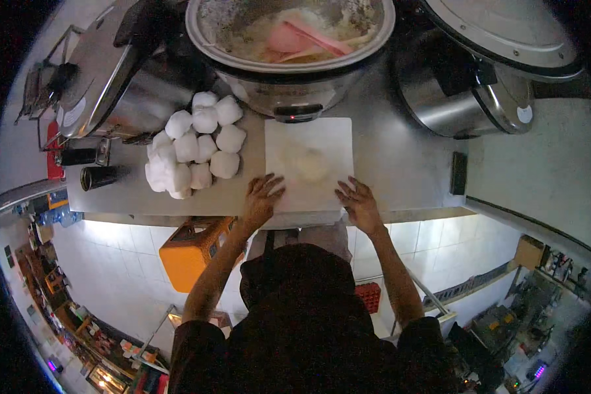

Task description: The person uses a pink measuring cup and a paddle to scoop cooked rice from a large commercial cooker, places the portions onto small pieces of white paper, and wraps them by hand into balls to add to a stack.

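Note:
A square sheet of white paper (338,134) lies on the steel counter in front of me, with a pale round mound (312,165), which looks like cooked rice, near its middle. At the paper's lower left edge is my left hand (262,200), its fingers stretched and apart. My right hand (359,202) mirrors it at the lower right edge, fingers spread too. Both hands touch or nearly touch the sheet; neither appears to grip it. Left of the paper sits a pile of white wrapped bundles (186,148).
A large rice cooker (269,92) stands behind the paper, with a pink scoop (299,39) inside. Metal pots flank it, one at left (157,92) and one at right (433,98). A dark cup (98,176) lies at the counter's left. Below is an orange crate (189,256).

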Action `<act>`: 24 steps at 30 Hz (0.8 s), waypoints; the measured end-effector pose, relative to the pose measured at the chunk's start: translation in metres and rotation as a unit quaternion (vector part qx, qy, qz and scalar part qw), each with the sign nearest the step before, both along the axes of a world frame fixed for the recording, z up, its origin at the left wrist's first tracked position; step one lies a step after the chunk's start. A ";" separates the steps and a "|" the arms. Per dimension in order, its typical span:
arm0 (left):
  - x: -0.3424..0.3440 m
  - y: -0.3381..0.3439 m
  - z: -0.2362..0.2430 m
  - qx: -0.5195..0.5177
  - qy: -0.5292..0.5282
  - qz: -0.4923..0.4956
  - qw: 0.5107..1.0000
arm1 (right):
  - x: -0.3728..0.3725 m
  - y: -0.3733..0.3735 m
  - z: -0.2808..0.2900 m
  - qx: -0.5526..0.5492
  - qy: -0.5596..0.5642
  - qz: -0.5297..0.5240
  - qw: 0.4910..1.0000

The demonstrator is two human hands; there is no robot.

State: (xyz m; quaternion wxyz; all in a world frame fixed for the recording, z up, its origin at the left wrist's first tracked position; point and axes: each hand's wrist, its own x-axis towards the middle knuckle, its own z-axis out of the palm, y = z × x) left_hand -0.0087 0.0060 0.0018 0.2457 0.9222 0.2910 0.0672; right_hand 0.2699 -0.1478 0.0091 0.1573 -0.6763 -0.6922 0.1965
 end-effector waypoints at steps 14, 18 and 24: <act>0.011 -0.005 -0.068 -0.327 -0.183 0.321 0.870 | 0.022 0.010 -0.083 -0.090 0.363 -0.266 0.888; 0.036 -0.004 -0.027 -0.194 -0.063 0.358 0.911 | 0.013 0.021 -0.086 -0.099 0.204 -0.272 0.935; 0.056 -0.048 -0.012 -0.203 0.143 0.119 0.961 | 0.016 0.022 -0.067 -0.125 0.518 -0.346 0.772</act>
